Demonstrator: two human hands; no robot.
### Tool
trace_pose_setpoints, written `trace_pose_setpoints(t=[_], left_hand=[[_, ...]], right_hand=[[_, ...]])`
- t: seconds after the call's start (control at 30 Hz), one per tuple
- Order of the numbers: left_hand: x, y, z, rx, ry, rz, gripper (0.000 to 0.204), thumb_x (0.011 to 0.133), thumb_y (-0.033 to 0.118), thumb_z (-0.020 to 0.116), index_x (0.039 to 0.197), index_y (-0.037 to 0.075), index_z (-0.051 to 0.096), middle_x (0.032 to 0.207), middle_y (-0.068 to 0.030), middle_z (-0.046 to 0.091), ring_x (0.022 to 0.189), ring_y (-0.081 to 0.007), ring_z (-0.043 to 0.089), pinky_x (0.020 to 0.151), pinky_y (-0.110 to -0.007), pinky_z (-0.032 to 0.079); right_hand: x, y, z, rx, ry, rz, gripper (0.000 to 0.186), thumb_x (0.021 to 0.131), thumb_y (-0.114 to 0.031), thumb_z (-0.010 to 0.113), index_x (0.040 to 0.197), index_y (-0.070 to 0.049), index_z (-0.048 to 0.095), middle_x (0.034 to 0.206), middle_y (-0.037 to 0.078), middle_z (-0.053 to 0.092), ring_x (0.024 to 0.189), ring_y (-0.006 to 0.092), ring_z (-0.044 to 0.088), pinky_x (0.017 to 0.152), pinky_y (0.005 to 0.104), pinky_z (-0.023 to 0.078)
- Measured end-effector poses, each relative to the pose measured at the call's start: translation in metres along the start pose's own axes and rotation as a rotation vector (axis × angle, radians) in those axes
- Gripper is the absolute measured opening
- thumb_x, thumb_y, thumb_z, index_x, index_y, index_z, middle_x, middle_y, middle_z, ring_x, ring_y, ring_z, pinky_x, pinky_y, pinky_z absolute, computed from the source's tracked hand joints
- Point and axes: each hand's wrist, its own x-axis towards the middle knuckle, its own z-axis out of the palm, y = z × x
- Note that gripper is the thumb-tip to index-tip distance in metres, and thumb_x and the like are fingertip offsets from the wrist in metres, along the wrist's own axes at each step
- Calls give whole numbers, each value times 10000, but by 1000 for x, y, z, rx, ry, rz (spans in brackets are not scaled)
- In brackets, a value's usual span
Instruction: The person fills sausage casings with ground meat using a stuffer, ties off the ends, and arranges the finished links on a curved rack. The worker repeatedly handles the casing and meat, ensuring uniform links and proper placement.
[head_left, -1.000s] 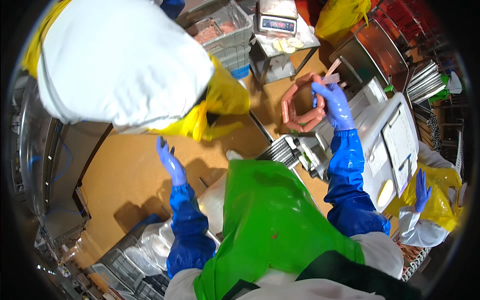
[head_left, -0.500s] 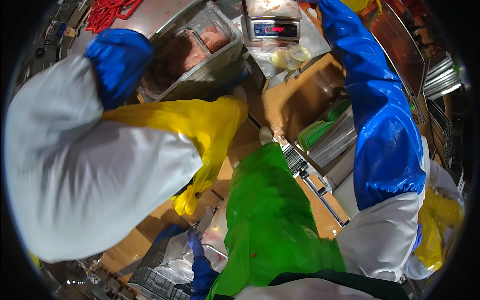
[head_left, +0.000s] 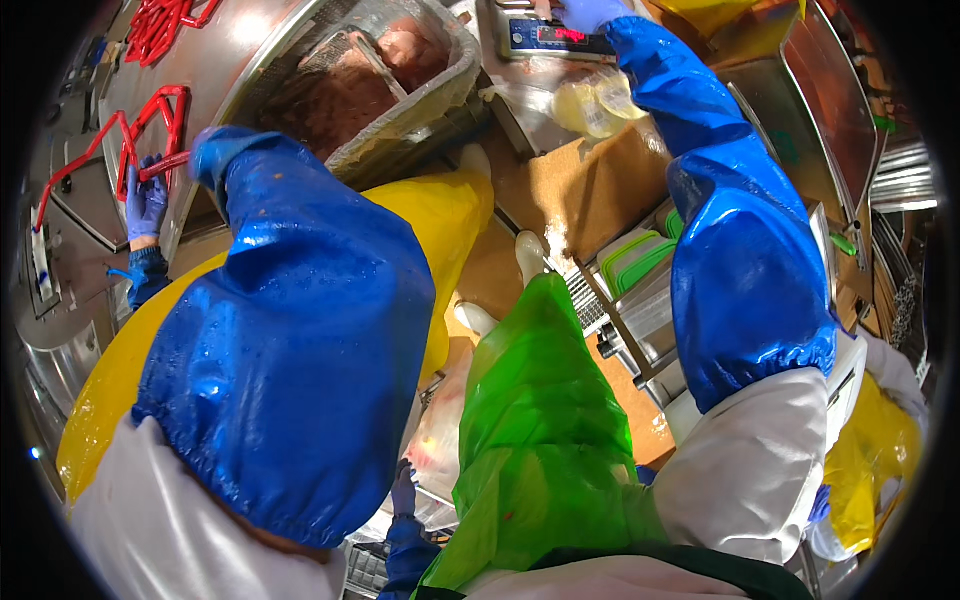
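— Well, the digital scale (head_left: 560, 38) sat at the far top of the steel counter (head_left: 520, 90), and your right hand (head_left: 590, 12) was on its upper edge, arm stretched right out in the blue sleeve (head_left: 740, 250).

— Were you gripping anything there? The frame cut most of that glove off, so I could not tell whether your fingers were closed or loose.

— Same for your left hand (head_left: 403, 490). It hung low beside your green apron (head_left: 540, 440), just next to a clear bag of pink meat (head_left: 440, 440); clenched or slack, I couldn't say.

— Just below the scale lay pale round tubs (head_left: 595, 100). Left of it, the plastic-lined bin (head_left: 400, 60) was heaped with ground meat.

— So, as a judgement, you were mid-way: plenty of meat unportioned, and nothing that I could see on the scale's plate.

— Further out, the co-worker's sleeve (head_left: 290, 330) filled the left side, and a co-worker's gloved hand (head_left: 147, 200) was at the red loops (head_left: 150, 130).
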Motion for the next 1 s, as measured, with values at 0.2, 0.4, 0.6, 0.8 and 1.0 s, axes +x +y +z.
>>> trace_pose_setpoints(t=[0.2, 0.4, 0.6, 0.8, 1.0], left_hand=[[-15, 37, 10, 29, -68, -12, 342, 940, 207, 505, 1253, 78, 554, 1159, -86, 619, 1045, -211, 611, 784, -344, 496], [5, 52, 0, 64, -49, 50, 337, 929, 205, 516, 1228, 61, 574, 1152, -82, 616, 1018, -202, 612, 786, -347, 502], [14, 54, 2, 41, -62, 65, 344, 921, 195, 525, 1229, 50, 576, 1144, -87, 613, 1005, -203, 609, 779, -336, 507], [5, 53, 5, 69, -58, 62, 357, 907, 165, 527, 1241, 48, 570, 1162, -97, 602, 1007, -210, 604, 789, -341, 511], [8, 54, 0, 61, -68, 47, 374, 897, 147, 530, 1256, 46, 563, 1186, -112, 589, 1042, -213, 594, 806, -348, 513]], right_hand=[[-7, -37, -108, 164, -19, 194, 526, 706, -221, 704, 1174, -48, 537, 1105, 218, 600, 1037, 396, 571, 894, 474, 461], [-21, 27, -98, 16, 224, 188, 473, 768, -273, 690, 1184, -91, 557, 1184, 175, 533, 1108, 364, 485, 946, 456, 424], [-23, 50, -93, -29, 260, 239, 427, 805, -343, 662, 1134, -91, 558, 1139, 158, 518, 1053, 363, 483, 915, 459, 427], [-18, 55, -88, -48, 300, 205, 395, 814, -339, 649, 1112, -93, 565, 1118, 163, 520, 1036, 378, 483, 902, 467, 432], [-13, 45, -74, -78, 239, 233, 385, 775, -289, 645, 1100, -91, 586, 1113, 187, 532, 1038, 383, 494, 897, 475, 436]])
